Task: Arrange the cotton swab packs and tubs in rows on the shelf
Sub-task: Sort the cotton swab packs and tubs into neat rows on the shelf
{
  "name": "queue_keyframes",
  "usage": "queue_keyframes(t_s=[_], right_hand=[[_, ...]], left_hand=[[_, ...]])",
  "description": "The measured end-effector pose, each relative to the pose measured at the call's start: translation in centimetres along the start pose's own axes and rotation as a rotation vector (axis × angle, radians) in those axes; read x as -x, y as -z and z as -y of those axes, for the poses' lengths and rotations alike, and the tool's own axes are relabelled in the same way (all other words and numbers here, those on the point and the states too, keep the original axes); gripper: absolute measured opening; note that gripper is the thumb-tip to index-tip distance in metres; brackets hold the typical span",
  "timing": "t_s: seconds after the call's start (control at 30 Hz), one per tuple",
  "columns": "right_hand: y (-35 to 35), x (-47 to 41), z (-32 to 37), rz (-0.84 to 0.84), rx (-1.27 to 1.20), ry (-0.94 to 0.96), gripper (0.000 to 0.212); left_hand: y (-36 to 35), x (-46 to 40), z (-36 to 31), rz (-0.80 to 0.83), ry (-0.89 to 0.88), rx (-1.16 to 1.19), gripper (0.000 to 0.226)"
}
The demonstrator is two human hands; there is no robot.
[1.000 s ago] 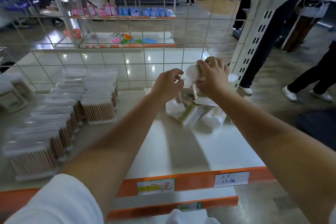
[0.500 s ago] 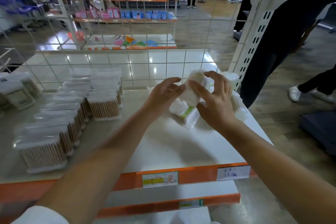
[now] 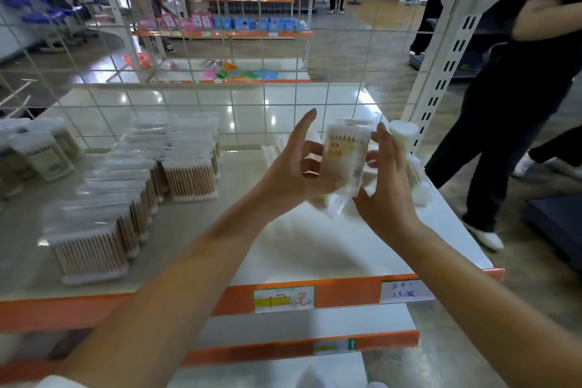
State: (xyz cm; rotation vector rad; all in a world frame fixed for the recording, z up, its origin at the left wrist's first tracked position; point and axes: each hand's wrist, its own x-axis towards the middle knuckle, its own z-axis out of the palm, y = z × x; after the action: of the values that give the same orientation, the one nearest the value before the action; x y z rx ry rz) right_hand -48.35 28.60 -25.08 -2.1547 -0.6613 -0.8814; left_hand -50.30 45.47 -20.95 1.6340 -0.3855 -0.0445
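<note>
A clear cotton swab pack with a yellow and red label is held upright above the white shelf. My left hand grips its left side, the index finger pointing up. My right hand holds its right side and lower corner. Under and behind the hands lies a loose heap of swab packs, partly hidden. Rows of clear packs with wooden-stick swabs stand on the left half of the shelf. Round swab tubs stand at the far left.
A wire grid panel closes the back of the shelf. A white slotted upright stands at the right rear corner. A person in dark trousers stands in the aisle just right of the shelf. Orange price rails edge the front.
Both hands lifted one pack out of the heap and turned it upright, label toward me. The camera has moved closer, and the person at right has stepped nearer.
</note>
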Motion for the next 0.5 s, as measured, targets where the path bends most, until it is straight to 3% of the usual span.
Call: queue_keyframes(t_s=[0.13,0.27,0.4,0.5], right_hand=[[-0.4,0.3,-0.2,0.057,-0.006,0.007,0.083],[-0.9,0.7,-0.2,0.061,0.039,0.084,0.089],[-1.0,0.4,0.7,0.015,0.093,0.182,0.082],[-1.2,0.0,1.4,0.000,0.134,0.235,0.060]], left_hand=[[0.0,0.4,-0.8,0.063,-0.006,-0.117,0.102],[0.0,0.4,-1.7,0.082,0.029,-0.302,0.079],[0.0,0.4,-1.7,0.022,0.043,-0.344,0.065],[0.3,0.4,-1.8,-0.048,0.027,-0.368,0.053]])
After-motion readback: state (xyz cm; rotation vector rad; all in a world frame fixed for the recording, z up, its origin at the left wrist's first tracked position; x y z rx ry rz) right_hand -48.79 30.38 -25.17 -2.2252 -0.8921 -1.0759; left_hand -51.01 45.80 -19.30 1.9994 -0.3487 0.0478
